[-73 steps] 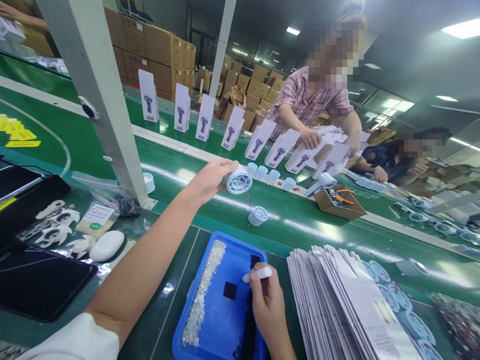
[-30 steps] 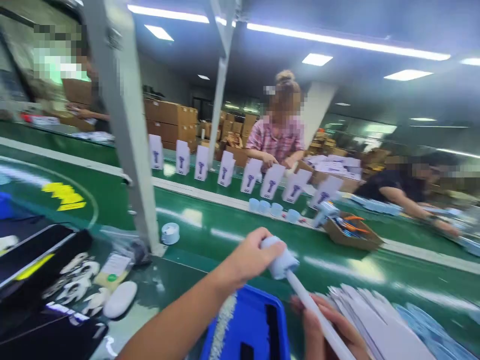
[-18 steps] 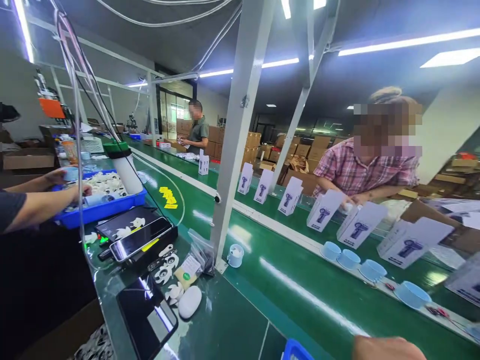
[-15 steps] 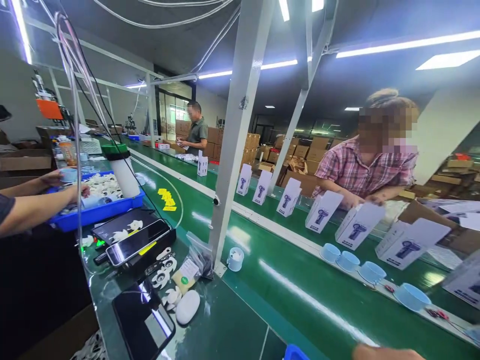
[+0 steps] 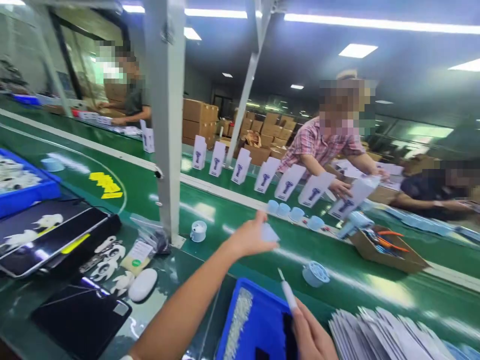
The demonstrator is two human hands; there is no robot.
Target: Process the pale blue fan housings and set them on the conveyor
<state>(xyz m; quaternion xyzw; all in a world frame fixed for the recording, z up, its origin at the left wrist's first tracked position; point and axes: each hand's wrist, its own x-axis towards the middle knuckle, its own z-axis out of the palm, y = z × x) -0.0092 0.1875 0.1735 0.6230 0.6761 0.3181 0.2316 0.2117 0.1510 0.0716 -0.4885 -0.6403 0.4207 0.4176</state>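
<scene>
And there's the left hand (image 5: 252, 236), fingers curled around a pale blue part (image 5: 269, 233), mostly hidden in the grip, out over the green belt (image 5: 240, 206)! The right hand (image 5: 314, 334) pinches a white pen-like tool (image 5: 288, 294), its tip angled up and apart from that part. Below, a blue tray (image 5: 258, 317) holds clear pellets (image 5: 240, 315), while a round light-blue piece (image 5: 315, 274) sits on the belt.

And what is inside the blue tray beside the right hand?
White bits, a black patch and black strip. The right hand covers part of the tray, whose near end is cropped.
</scene>
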